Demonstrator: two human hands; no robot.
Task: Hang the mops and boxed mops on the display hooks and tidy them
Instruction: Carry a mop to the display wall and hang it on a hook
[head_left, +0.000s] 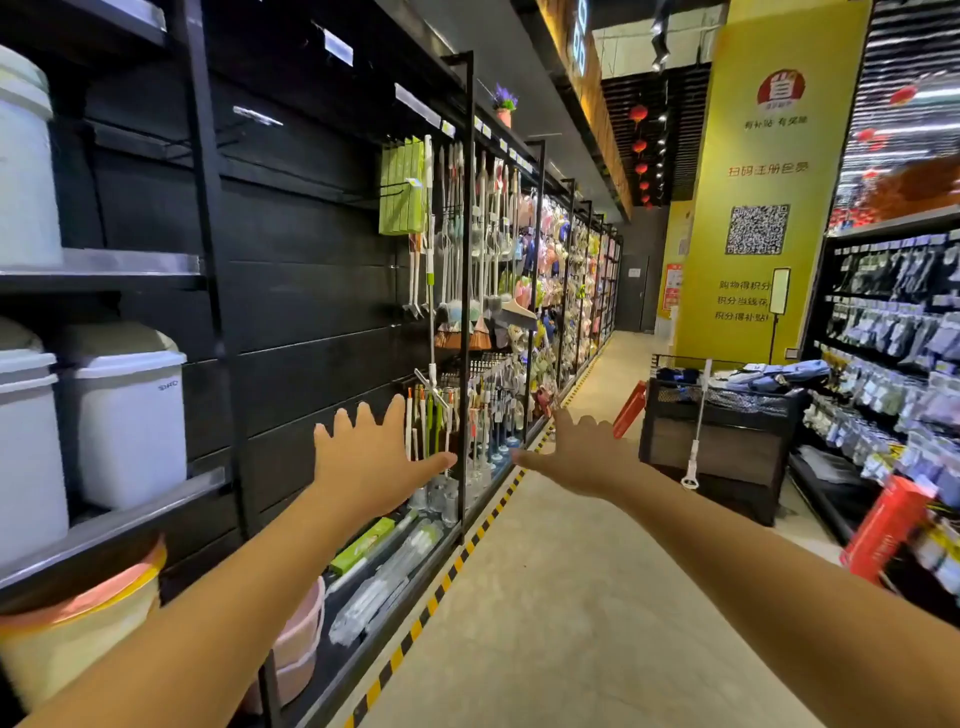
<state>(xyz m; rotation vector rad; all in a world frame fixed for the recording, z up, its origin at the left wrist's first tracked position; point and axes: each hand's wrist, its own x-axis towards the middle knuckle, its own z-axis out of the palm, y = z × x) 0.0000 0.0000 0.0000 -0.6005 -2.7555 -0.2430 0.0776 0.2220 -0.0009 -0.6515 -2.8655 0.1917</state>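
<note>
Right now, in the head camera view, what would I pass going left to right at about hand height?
white lidded bins → left hand → right hand → red box leaning on the cart → black cart → hanging packets on the right-side rack

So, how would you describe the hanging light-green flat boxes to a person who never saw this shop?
Start at the long black slatted wall panel on the aisle's left side and follow it away to where hanging goods begin. There, high up, hang the light-green flat boxes. Their neighbours are thin long-handled white mops and brushes; only these are broad green slabs.
</note>
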